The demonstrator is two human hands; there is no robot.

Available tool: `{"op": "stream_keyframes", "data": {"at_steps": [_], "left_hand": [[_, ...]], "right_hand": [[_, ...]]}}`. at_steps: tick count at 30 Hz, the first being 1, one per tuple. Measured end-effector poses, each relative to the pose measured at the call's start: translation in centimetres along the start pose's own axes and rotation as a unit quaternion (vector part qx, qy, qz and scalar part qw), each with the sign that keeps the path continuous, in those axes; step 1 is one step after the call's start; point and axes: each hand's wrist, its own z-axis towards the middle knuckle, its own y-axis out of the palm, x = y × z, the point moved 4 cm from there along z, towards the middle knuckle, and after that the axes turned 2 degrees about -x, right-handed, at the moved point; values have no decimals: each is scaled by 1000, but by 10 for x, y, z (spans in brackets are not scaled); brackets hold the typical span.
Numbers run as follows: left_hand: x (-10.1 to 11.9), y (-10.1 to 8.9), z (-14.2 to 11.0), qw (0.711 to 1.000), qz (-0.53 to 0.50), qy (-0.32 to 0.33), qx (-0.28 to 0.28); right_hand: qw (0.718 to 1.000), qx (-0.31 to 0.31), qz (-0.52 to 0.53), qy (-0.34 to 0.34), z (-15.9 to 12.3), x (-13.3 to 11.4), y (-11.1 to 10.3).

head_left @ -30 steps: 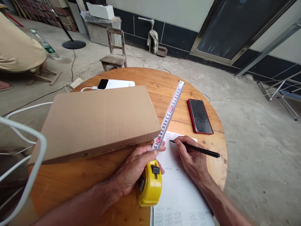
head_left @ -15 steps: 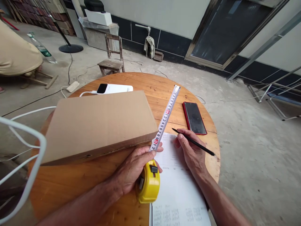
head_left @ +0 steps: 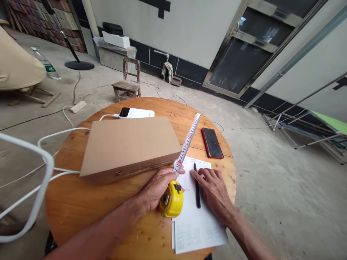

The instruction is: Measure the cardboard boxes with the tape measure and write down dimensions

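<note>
My left hand [head_left: 159,187] is closed around a yellow tape measure [head_left: 173,200], thumb on the blade just above the case. The printed blade [head_left: 187,142] sticks out up and to the right, passing the near right corner of a brown cardboard box [head_left: 132,141]. A black pen [head_left: 197,189] lies on a sheet of paper [head_left: 187,216] with handwritten figures. Beside the pen, my right hand [head_left: 213,186] rests palm down on the paper, its fingers loosely bent and a fingertip at the pen's side.
A phone in a red case [head_left: 212,143] and a white power bank [head_left: 137,113] with a cable lie on the round wooden table [head_left: 114,220]. White tubing [head_left: 47,173] curves in at left. Beyond stand a small wooden chair [head_left: 127,83] and a folding metal frame [head_left: 292,126].
My right hand has let go of the pen, which now lies on the paper. The left hand keeps hold of the tape measure. My view has tilted up and shifted right.
</note>
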Motion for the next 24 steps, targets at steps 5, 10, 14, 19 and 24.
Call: {"op": "stream_keyframes", "data": {"at_steps": [5, 10, 14, 19, 24], "left_hand": [[-3, 1, 0, 1000, -7, 16, -24], [0, 5, -4, 997, -30, 29, -63], [6, 8, -11, 990, -60, 51, -118], [18, 16, -22, 964, -97, 84, -234], [22, 22, -27, 907, -139, 62, -393]], "right_hand": [[995, 82, 38, 45, -5, -1, -18], [975, 181, 89, 94, 0, -8, -58], [956, 210, 151, 142, 13, -13, -78], [915, 177, 290, 217, 43, 5, -51], [892, 138, 370, 218, 92, -3, -34]]}}
